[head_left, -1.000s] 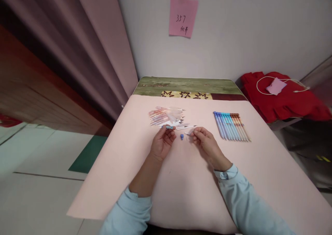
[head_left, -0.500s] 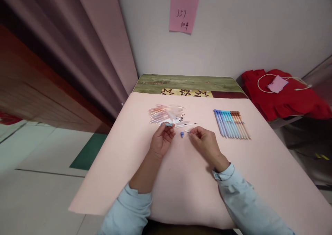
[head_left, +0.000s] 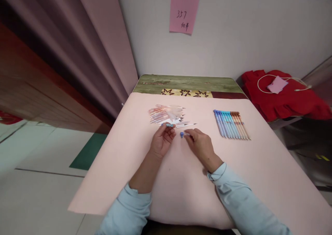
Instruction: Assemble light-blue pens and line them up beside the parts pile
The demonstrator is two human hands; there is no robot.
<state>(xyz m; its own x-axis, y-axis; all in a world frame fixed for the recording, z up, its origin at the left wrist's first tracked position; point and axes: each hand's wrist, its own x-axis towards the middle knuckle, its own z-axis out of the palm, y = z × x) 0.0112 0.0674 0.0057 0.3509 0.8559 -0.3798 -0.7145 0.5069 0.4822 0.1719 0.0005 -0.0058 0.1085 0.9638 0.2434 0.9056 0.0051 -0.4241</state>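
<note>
My left hand (head_left: 163, 140) has its fingers curled round a light-blue pen barrel (head_left: 169, 125), its open end pointing right. My right hand (head_left: 198, 143) is closed in a pinch on a small pale piece (head_left: 186, 134), mostly hidden by the fingertips. Just left of those fingertips, a dark-blue pen cap (head_left: 182, 134) rests on the table between the hands. Behind my left hand lies a heap of clear and pinkish pen parts (head_left: 160, 113) with dark tips. Some white refills (head_left: 187, 125) lie in front of the heap.
To the right, a neat row of finished-looking pens (head_left: 230, 124) runs from blue to brown. Under everything is a pale pink table cover (head_left: 181, 186). A red cloth (head_left: 282, 100) with a white cable (head_left: 261, 84) sits beyond the table's right edge. A curtain (head_left: 109, 31) hangs at left.
My right hand has moved slightly left, bringing its fingertips closer to the dark-blue cap. My left hand has stayed nearly still with the pen barrel.
</note>
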